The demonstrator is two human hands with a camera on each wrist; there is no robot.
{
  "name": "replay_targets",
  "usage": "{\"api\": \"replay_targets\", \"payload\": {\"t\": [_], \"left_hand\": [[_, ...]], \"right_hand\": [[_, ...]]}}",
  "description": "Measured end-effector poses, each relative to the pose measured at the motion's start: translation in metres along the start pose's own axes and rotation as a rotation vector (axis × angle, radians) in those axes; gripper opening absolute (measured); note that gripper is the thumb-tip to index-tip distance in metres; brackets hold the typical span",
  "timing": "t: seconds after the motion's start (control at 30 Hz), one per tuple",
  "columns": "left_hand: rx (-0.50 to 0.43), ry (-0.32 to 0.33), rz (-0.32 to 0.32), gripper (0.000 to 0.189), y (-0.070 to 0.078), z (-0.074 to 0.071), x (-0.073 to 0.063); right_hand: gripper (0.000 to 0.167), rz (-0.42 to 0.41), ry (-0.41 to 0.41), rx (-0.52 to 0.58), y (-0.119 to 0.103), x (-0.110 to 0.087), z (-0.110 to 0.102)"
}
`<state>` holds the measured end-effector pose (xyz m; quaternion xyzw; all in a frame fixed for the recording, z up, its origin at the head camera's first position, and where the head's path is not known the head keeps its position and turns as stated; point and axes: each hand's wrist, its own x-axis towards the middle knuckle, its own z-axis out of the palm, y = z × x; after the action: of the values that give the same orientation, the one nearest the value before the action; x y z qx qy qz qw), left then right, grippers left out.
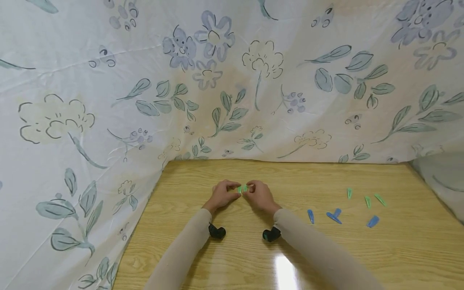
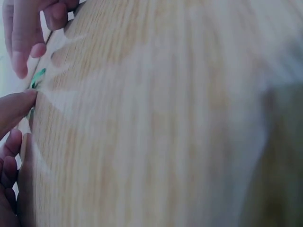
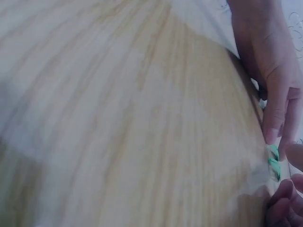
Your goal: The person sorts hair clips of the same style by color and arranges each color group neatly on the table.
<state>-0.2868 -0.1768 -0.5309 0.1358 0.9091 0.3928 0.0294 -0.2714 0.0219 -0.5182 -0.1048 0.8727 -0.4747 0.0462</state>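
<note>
Two small green snap hair clips stand close together between the fingertips of both hands in the head view. My left hand pinches the left green hair clip between thumb and forefinger. The right hand has its thumb and forefinger around the right green hair clip. From the left wrist, one green clip shows just above the left fingertip, below the right hand's fingers. In the right wrist view, the green clips lie beneath the left fingertips, partly hidden by fingers.
Several blue hair clips and three more green hair clips lie scattered on the right of the wooden table. A floral cloth hangs along the back and left edges. Black wrist cameras sit below the sleeves.
</note>
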Motion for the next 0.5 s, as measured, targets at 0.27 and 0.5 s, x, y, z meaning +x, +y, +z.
{"api": "replay_targets", "payload": {"t": [0.27,0.5], "left_hand": [[0.007,-0.001,0.007,0.034,-0.002,0.001,0.0],[0.017,0.012,0.006,0.033,-0.001,0.002,-0.003]], "right_hand": [[0.046,-0.02,-0.006,0.065,-0.002,-0.004,-0.01],[0.046,-0.063,-0.013,0.053,-0.005,-0.004,-0.028]]}}
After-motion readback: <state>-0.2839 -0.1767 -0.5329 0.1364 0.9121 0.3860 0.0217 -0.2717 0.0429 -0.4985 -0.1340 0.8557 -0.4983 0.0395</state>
